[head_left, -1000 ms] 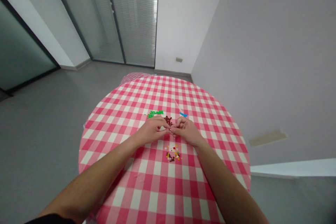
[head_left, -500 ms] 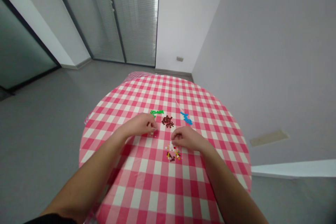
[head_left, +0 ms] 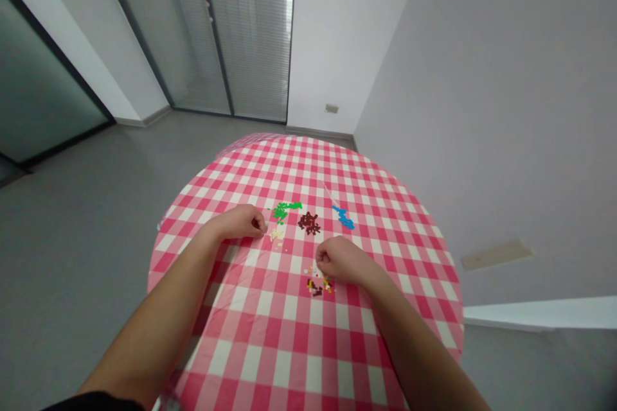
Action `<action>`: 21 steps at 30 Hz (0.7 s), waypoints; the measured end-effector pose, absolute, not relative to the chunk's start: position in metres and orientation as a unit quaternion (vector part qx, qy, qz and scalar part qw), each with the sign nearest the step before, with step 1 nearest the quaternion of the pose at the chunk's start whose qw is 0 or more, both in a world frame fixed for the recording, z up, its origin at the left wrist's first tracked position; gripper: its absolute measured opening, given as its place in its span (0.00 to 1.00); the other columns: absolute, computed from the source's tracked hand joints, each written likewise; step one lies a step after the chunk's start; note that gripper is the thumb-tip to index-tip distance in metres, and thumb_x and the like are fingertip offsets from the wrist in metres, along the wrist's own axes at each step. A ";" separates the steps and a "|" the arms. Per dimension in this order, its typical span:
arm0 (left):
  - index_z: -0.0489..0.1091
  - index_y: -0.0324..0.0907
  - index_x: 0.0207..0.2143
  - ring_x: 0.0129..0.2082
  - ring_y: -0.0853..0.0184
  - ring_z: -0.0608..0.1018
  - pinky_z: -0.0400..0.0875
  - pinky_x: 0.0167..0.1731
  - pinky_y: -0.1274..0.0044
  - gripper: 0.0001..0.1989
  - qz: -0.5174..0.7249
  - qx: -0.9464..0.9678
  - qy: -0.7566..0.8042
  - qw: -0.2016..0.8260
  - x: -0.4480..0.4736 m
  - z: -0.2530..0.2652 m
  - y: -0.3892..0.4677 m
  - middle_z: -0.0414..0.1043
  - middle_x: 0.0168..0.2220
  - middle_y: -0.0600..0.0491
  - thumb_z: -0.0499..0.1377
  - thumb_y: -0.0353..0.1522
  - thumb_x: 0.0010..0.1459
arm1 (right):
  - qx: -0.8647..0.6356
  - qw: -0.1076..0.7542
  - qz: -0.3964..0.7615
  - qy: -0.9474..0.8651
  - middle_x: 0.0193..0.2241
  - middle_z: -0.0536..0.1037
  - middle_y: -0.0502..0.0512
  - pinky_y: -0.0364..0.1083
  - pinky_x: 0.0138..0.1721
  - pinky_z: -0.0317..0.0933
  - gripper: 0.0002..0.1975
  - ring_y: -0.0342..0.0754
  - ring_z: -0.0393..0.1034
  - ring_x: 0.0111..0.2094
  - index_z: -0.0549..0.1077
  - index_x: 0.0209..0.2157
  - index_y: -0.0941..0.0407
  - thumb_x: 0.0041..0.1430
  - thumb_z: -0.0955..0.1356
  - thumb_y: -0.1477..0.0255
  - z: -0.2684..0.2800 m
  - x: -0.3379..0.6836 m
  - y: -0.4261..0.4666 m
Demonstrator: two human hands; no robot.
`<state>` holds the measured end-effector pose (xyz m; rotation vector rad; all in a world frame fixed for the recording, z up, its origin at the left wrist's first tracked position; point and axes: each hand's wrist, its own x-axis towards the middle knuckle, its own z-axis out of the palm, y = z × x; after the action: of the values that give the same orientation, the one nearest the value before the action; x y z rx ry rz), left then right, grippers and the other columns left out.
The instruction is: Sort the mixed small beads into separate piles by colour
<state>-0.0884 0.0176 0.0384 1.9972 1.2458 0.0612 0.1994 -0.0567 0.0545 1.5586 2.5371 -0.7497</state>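
1. Small coloured pieces [head_left: 280, 212] lie in separate clusters around the middle of a round table, on its red-and-white checked cloth [head_left: 299, 337], between the two hands and in front of them.
2. Farthest left, at the lower edge, a dark sleeve [head_left: 99, 402] ends on the left forearm [head_left: 166, 298].
3. Left hand [head_left: 241, 221]: fingers curled, fingertips close together, just beside the pale pieces. A whitish speck shows at the fingertips; whether they grip it, I cannot tell.
4. Next comes the cream cluster [head_left: 276, 235], loosely scattered, with a few bits strayed toward the near side.
5. Just beyond it sits the green cluster [head_left: 294, 205], which stretches out to the right.
6. Dark brown pieces [head_left: 309, 223] form a heap to the right of the green.
7. Nearer the person is a mixed group [head_left: 316, 291] of brown, yellow, white and other bits.
8. Right hand [head_left: 343, 259]: curled in a loose fist beside and partly above that group; whether it holds anything is hidden.
9. Blue pieces [head_left: 344, 218] lie beyond the right hand, in a slanting strip.
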 end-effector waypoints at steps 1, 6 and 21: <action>0.77 0.42 0.27 0.30 0.65 0.78 0.66 0.31 0.78 0.07 0.026 0.786 0.485 0.382 -0.087 0.039 0.018 0.79 0.29 0.53 0.58 0.32 0.47 | 0.513 0.045 -0.228 0.827 0.20 0.74 0.55 0.44 0.23 0.46 0.09 0.42 0.60 0.20 0.73 0.19 0.58 0.47 0.64 0.81 0.055 0.198 -0.058; 0.78 0.41 0.29 0.32 0.65 0.78 0.66 0.32 0.78 0.09 0.035 0.800 0.458 0.385 -0.081 0.038 0.017 0.80 0.31 0.53 0.57 0.31 0.48 | 0.525 0.064 -0.182 0.829 0.23 0.75 0.57 0.45 0.23 0.43 0.06 0.43 0.60 0.22 0.72 0.21 0.58 0.46 0.65 0.80 0.055 0.190 -0.060; 0.79 0.41 0.36 0.29 0.66 0.75 0.64 0.30 0.77 0.12 0.043 0.796 0.462 0.389 -0.083 0.035 0.019 0.77 0.31 0.53 0.61 0.32 0.49 | 0.378 -0.501 -0.542 0.559 0.26 0.78 0.50 0.43 0.26 0.66 0.13 0.42 0.70 0.23 0.69 0.28 0.54 0.47 0.76 0.68 0.044 0.201 -0.048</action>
<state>-0.0832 0.0193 0.0348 2.0237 1.1735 0.1081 0.2010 -0.0476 0.0439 1.8312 2.7076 -2.6232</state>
